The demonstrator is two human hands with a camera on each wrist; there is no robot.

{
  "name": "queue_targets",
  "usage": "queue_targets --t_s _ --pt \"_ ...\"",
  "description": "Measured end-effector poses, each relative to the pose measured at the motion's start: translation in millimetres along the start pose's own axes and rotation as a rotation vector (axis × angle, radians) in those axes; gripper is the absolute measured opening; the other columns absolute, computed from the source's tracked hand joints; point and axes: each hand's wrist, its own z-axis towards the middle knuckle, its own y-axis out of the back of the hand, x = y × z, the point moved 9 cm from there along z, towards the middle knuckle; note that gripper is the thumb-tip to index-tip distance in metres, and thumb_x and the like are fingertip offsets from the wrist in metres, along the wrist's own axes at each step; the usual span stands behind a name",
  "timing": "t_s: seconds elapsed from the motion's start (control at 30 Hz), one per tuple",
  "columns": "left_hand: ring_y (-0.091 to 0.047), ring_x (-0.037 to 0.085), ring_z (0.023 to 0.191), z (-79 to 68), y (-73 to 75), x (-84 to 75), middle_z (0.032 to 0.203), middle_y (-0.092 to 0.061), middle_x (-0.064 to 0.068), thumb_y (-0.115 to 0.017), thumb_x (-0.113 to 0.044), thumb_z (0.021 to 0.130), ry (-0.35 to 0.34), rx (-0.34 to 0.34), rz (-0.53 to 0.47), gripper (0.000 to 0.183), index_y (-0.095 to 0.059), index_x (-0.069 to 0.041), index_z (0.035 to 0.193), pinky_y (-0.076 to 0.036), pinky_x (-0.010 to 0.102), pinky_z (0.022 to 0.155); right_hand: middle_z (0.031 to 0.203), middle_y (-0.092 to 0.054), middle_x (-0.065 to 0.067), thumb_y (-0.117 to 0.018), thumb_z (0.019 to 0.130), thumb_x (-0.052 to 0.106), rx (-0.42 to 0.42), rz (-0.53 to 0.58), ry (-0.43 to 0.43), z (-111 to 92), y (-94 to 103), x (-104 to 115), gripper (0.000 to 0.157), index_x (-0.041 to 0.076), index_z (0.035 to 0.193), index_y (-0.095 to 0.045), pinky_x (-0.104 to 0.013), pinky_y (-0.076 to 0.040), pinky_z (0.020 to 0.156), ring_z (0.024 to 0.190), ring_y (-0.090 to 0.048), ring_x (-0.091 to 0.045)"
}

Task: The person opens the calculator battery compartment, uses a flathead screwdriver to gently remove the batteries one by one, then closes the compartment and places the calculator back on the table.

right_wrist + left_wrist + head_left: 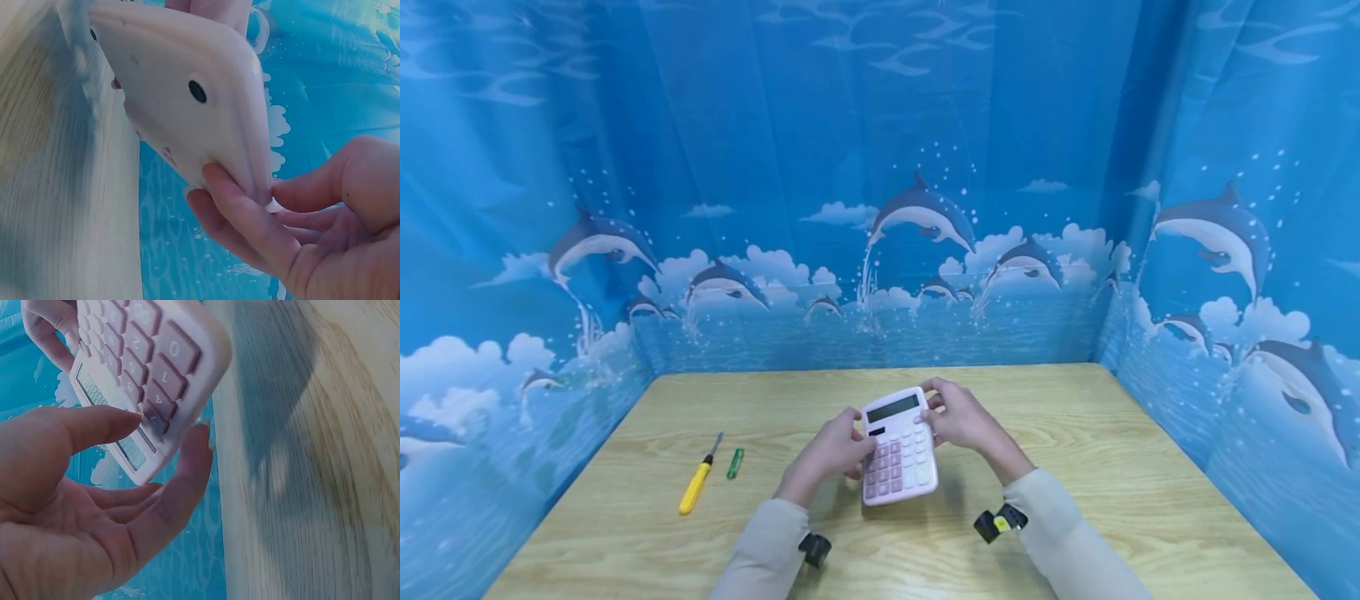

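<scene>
A pink and white calculator is held above the table, its keys and dark display facing up toward the head camera. My left hand grips its left edge, the thumb on the front beside the pink keys. On the upper right edge my right hand pinches it, thumb in front and fingers behind. The right wrist view shows the calculator's plain back with dark round feet, and the fingertips of the right hand pressed against it.
On the wooden table, left of the hands, lie a yellow-handled screwdriver and a short green piece, perhaps a small handle. A blue dolphin-print curtain encloses the back and both sides.
</scene>
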Motion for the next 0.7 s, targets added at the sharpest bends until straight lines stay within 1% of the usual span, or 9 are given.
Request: queue_targets --t_s 0.2,0.4,0.5,0.6,0.7 --pt "-0.068 0.021 0.075 0.6 -1.7 1.9 0.097 -0.066 0.015 -0.067 -0.011 0.095 0.006 0.019 -0.03 0.068 -0.034 0.006 0.152 -0.064 0.032 0.059 0.108 -0.069 -0.02 -0.058 0.098 -0.007 0.007 0.004 -0.009 1 -2.7 -4 0.043 -0.001 0.14 -0.053 -0.031 -0.064 0.061 0.077 -0.07 -0.021" --pt "-0.067 0.023 0.071 -0.4 -0.4 -0.1 0.09 -0.065 0.014 -0.066 -0.009 0.095 0.006 0.008 -0.031 0.069 -0.031 0.007 0.153 -0.064 0.034 0.06 0.11 -0.068 -0.02 -0.058 0.099 -0.004 0.033 -0.03 -0.019 3 -5.2 -8 0.044 0.002 0.143 -0.051 -0.034 -0.065 0.066 0.08 -0.07 -0.021" --pt "-0.067 0.024 0.068 -1.1 -1.5 0.5 0.087 -0.064 0.014 -0.066 -0.007 0.095 0.003 0.009 -0.018 0.069 -0.031 0.01 0.152 -0.064 0.036 0.06 0.112 -0.067 -0.021 -0.058 0.1 -0.002 0.048 -0.065 -0.025 4 -7.9 -13 0.044 0.002 0.143 -0.05 -0.034 -0.066 0.068 0.08 -0.07 -0.021" --pt "-0.067 0.025 0.066 -1.5 -2.7 2.0 0.087 -0.063 0.015 -0.066 -0.007 0.095 0.005 0.009 0.002 0.069 -0.031 0.012 0.151 -0.063 0.036 0.059 0.114 -0.067 -0.022 -0.058 0.1 -0.001 0.065 -0.09 -0.029 5 -11.3 -18 0.043 0.0 0.143 -0.05 -0.033 -0.065 0.064 0.078 -0.07 -0.021" --pt "-0.067 0.026 0.062 -1.9 -1.9 2.6 0.087 -0.062 0.016 -0.066 -0.006 0.093 0.003 -0.003 0.042 0.064 -0.035 0.014 0.146 -0.062 0.036 0.057 0.116 -0.066 -0.024 -0.059 0.1 0.0 0.082 -0.1 -0.028 7 -15.1 -22 0.044 0.0 0.143 -0.049 -0.034 -0.065 0.061 0.075 -0.069 -0.021"
